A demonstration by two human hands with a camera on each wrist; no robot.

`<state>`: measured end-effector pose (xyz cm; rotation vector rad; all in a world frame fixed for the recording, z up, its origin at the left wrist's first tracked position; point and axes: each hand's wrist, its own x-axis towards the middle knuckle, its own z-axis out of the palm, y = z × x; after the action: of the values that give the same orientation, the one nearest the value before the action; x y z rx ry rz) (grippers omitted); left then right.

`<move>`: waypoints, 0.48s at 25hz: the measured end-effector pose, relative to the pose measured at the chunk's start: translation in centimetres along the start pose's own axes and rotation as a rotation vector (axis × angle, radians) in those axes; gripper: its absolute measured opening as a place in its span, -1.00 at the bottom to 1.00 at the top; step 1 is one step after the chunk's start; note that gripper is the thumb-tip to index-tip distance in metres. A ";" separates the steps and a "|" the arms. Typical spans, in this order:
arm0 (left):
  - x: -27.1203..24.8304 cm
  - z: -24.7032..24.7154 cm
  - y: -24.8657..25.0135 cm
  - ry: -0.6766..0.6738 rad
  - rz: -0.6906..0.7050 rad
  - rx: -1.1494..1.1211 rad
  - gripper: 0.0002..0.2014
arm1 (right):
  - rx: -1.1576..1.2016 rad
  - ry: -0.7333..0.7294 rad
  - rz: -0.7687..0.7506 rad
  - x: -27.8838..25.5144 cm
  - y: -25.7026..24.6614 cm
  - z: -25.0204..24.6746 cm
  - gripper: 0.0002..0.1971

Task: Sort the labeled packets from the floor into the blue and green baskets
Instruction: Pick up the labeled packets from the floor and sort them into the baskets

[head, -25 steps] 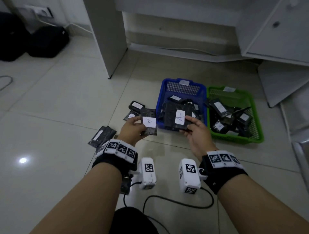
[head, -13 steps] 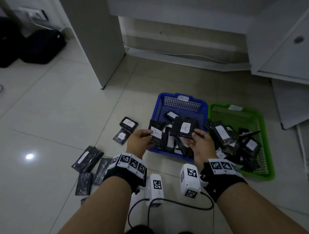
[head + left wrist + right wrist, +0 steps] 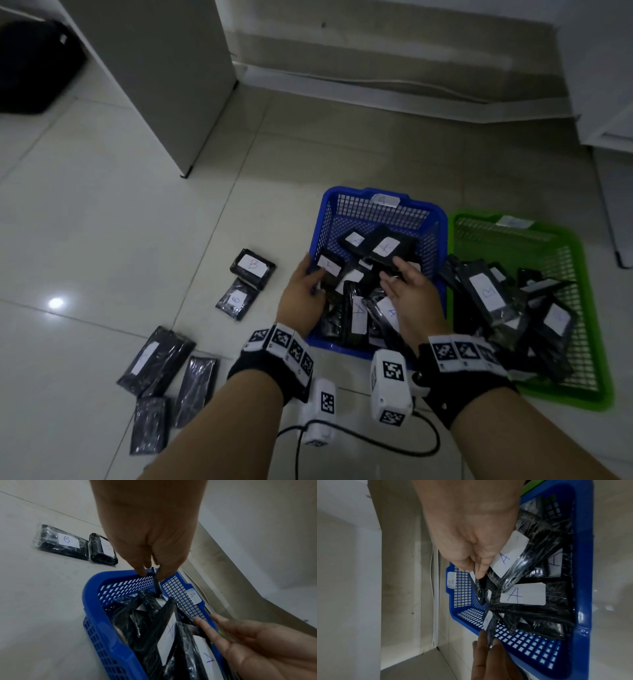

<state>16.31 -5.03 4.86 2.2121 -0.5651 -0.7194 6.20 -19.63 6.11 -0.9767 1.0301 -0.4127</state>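
Note:
The blue basket (image 3: 320, 219), tagged A, holds several black packets with white A labels. My left hand (image 3: 310, 282) is at its left wall and pinches the edge of one labelled packet (image 3: 330, 265); the left wrist view shows thumb and finger (image 3: 142, 572) pinching that packet (image 3: 157, 586). My right hand (image 3: 399, 279) hovers over the pile with straight fingers, whose tips touch an A packet (image 3: 385, 248) lying in the basket. The green basket (image 3: 565, 400) to the right is piled with packets. Two B packets (image 3: 252, 268) (image 3: 236, 298) lie on the floor to the left.
More black packets (image 3: 156, 359) lie on the tiles at lower left. A white cabinet panel (image 3: 164, 85) stands behind them, and a wall skirting with a cable (image 3: 376, 82) runs behind the baskets. A black cable (image 3: 359, 438) trails under my wrists.
Both hands moved forward over the blue basket. The right hand let go of its A packet, which now lies on the pile. The left hand still pinches its packet, now lower.

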 end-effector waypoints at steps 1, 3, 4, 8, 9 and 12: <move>0.0 -0.2 -0.3 0.004 0.019 -0.011 -0.55 | -0.050 0.006 -0.014 -0.1 0.0 0.2 -0.57; -0.3 -1.2 -1.1 0.034 -0.014 -0.133 -0.58 | -0.145 0.011 -0.055 -0.7 -0.1 1.2 -0.63; -0.6 -1.9 -1.7 0.064 -0.050 -0.197 -0.62 | -0.187 -0.004 -0.077 -1.1 -0.2 1.8 -0.67; -1.8 -5.8 -5.7 0.248 -0.218 -0.192 -0.76 | -0.324 -0.204 -0.139 -2.1 0.8 6.5 -0.73; -2.0 -6.7 -6.9 0.293 -0.272 -0.165 -0.78 | -0.380 -0.253 -0.150 -2.1 1.3 7.9 -0.73; -1.6 -8.3 -11.7 0.382 -0.364 -0.067 -0.81 | -0.608 -0.390 -0.143 -1.1 3.6 12.7 -0.63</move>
<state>22.46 7.56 1.35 2.3332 0.0536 -0.4627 16.08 -10.84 5.72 -1.6088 0.7355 -0.0064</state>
